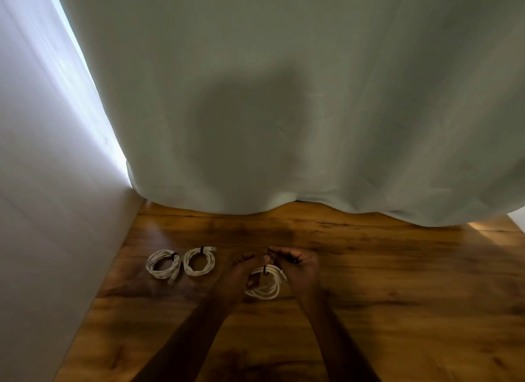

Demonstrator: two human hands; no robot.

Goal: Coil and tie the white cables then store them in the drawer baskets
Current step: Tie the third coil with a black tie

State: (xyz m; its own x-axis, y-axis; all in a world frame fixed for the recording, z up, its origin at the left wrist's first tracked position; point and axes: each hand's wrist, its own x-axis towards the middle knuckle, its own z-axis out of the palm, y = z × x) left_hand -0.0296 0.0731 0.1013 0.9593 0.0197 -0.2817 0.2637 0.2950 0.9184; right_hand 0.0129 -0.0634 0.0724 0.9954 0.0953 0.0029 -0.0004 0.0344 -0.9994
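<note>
Two coiled white cables lie on the wooden surface (369, 268), each bound with a black tie: one (164, 263) at the left and a second (199, 261) beside it. A third white coil (267, 285) hangs between my hands, with a black tie (265, 270) looped round its top. My left hand (241, 270) holds the coil at its upper left, fingers curled. My right hand (298, 265) pinches the black tie's end just above the coil.
A pale grey-green curtain (284, 111) hangs down to the surface along the back. A white wall (42, 211) borders the left side. No drawer or basket is in view.
</note>
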